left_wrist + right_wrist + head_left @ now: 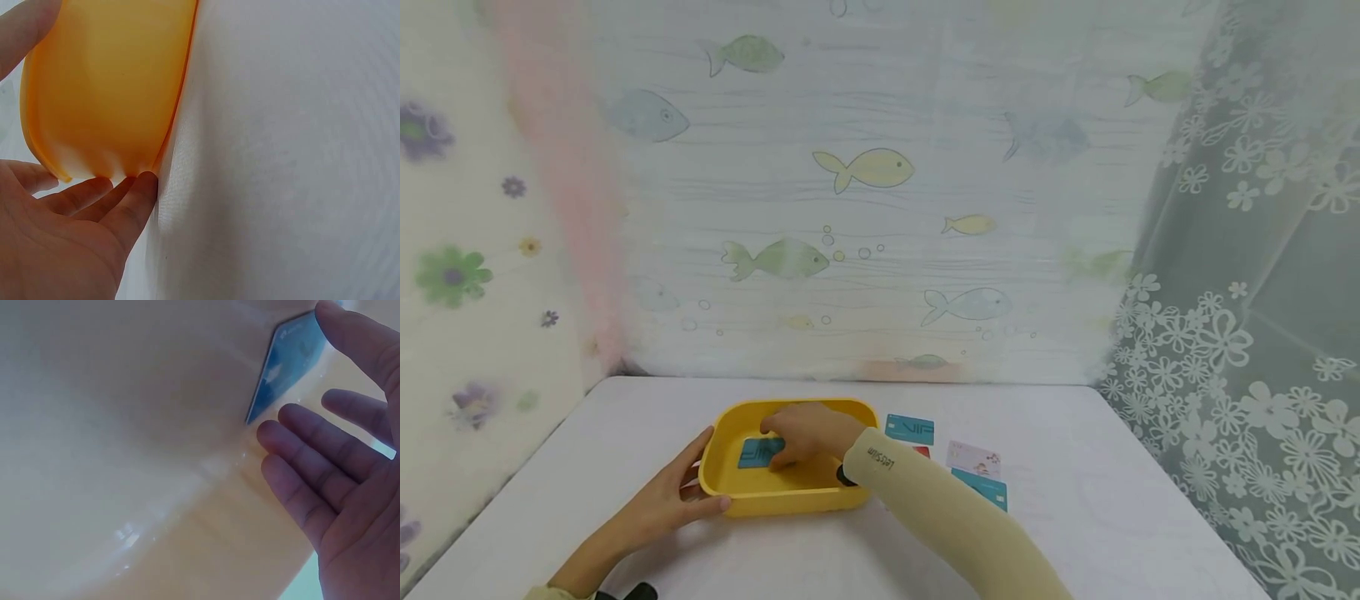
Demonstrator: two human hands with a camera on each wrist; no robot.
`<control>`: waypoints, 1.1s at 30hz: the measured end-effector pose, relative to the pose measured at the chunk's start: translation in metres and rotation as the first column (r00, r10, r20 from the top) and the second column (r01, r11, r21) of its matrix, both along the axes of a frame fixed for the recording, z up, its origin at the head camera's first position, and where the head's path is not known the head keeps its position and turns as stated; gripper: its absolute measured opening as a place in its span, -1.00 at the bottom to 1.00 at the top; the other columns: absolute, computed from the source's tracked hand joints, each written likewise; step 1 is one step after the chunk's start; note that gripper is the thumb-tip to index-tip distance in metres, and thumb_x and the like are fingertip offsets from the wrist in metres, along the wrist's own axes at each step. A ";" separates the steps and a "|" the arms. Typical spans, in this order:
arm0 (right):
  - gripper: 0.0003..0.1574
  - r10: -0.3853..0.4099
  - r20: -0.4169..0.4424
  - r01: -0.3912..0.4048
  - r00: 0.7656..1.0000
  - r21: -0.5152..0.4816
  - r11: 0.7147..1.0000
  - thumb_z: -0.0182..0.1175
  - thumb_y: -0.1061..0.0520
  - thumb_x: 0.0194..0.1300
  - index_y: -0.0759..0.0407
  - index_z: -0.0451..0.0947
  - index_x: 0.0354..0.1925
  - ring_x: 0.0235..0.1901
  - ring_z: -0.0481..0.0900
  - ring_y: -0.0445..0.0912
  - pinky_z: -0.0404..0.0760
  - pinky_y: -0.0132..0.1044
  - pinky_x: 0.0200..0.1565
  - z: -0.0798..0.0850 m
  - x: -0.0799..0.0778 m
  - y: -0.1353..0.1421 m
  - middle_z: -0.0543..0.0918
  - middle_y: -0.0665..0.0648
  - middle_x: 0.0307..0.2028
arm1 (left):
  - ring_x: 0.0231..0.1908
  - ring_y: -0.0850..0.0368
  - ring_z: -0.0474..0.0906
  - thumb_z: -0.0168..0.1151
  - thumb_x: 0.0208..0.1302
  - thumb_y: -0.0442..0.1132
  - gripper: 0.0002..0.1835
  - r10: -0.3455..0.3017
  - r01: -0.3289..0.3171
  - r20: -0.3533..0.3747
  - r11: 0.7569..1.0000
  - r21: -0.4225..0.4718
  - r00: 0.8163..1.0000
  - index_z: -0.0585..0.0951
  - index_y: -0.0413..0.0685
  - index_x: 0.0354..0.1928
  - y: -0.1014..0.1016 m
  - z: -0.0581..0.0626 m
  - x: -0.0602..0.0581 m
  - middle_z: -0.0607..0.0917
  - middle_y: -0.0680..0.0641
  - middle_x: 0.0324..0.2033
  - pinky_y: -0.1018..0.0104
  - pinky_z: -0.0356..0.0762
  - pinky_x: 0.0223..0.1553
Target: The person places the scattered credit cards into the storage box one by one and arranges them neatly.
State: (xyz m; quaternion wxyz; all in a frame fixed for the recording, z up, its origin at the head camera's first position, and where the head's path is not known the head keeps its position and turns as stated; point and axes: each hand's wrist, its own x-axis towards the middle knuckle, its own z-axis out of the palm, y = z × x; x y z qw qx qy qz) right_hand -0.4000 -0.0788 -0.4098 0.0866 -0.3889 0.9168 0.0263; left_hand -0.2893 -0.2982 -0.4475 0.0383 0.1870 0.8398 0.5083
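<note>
A yellow plastic box [797, 502] with rounded corners stands on the white table. My left hand [664, 493] grips its left end, several fingers against the end wall and the thumb along the front side. Up close in the left wrist view, the fingertips [145, 181] press on the box's wall. Inside the box lies a blue card [758, 453]. Over it reaches my right hand [811, 435], thumb and fingers spread apart. In the right wrist view the thumb overlaps one end of the card [284, 365], and the other fingertips [275, 431] are close beside it.
Right of the box, several cards lie on the white tablecloth [1075, 517]: a blue one [910, 428], a pale pink one [974, 458] and another blue one [983, 488]. A red card [922, 451] is partly hidden behind my right sleeve [947, 517]. Fish-patterned curtain [865, 317] stands behind.
</note>
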 end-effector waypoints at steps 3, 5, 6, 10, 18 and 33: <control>-0.29 -0.015 0.019 0.015 1.000 -0.024 1.000 0.28 -0.30 0.16 -0.15 0.41 0.23 -0.12 0.47 -0.33 0.45 -0.43 0.06 0.006 0.003 0.003 0.55 -0.23 -0.02 | 0.23 -0.26 0.32 0.37 0.16 -0.17 0.06 -0.005 0.005 -0.005 1.000 0.013 1.000 -0.15 -0.12 0.51 -0.001 -0.002 0.000 0.08 -0.34 0.39 0.60 0.44 -0.02; -0.28 -0.017 0.019 0.018 1.000 -0.041 0.999 0.28 -0.30 0.16 -0.16 0.41 0.24 -0.06 0.48 -0.32 0.46 -0.38 0.06 0.011 0.004 0.006 0.55 -0.21 0.03 | 0.23 -0.27 0.33 0.37 0.16 -0.18 0.06 -0.011 0.011 -0.011 1.000 0.019 1.000 -0.15 -0.14 0.50 -0.001 -0.003 -0.001 0.09 -0.35 0.39 0.62 0.43 -0.03; -0.28 -0.020 0.016 0.021 1.000 -0.048 0.999 0.28 -0.30 0.16 -0.17 0.40 0.25 -0.05 0.48 -0.32 0.47 -0.37 0.05 0.014 0.005 0.007 0.55 -0.21 0.04 | 0.23 -0.27 0.32 0.37 0.17 -0.19 0.06 -0.014 0.014 -0.013 1.000 0.022 1.000 -0.16 -0.14 0.50 -0.002 -0.004 -0.001 0.09 -0.35 0.39 0.62 0.43 -0.03; -0.28 -0.026 -0.002 0.026 1.000 -0.067 0.997 0.27 -0.30 0.17 -0.18 0.40 0.25 -0.04 0.49 -0.29 0.48 -0.34 0.02 0.024 0.005 0.012 0.57 -0.19 0.00 | 0.23 -0.26 0.33 0.36 0.17 -0.17 0.06 -0.013 0.014 -0.013 1.000 0.013 1.000 -0.16 -0.14 0.50 -0.002 -0.004 -0.001 0.06 -0.35 0.40 0.60 0.44 -0.02; -0.27 -0.038 0.006 0.039 0.999 -0.123 0.992 0.23 -0.31 0.20 -0.16 0.38 0.28 -0.02 0.47 -0.26 0.49 -0.34 0.05 0.038 0.005 0.027 0.57 -0.15 0.05 | 0.23 -0.26 0.32 0.38 0.15 -0.16 0.08 -0.006 0.006 0.000 1.000 0.012 1.000 -0.16 -0.14 0.50 -0.002 -0.003 -0.001 0.01 -0.35 0.42 0.61 0.44 -0.03; -0.36 -0.014 -0.085 -0.004 0.996 -0.201 0.979 0.13 -0.31 0.28 -0.07 0.45 0.22 -0.04 0.51 -0.22 0.50 -0.34 0.04 0.060 0.025 0.067 0.59 -0.08 0.01 | 0.22 -0.24 0.35 0.40 0.13 -0.13 0.10 0.013 -0.013 -0.011 1.000 -0.008 1.000 -0.15 -0.13 0.51 -0.001 -0.003 -0.002 0.02 -0.35 0.42 0.62 0.44 -0.05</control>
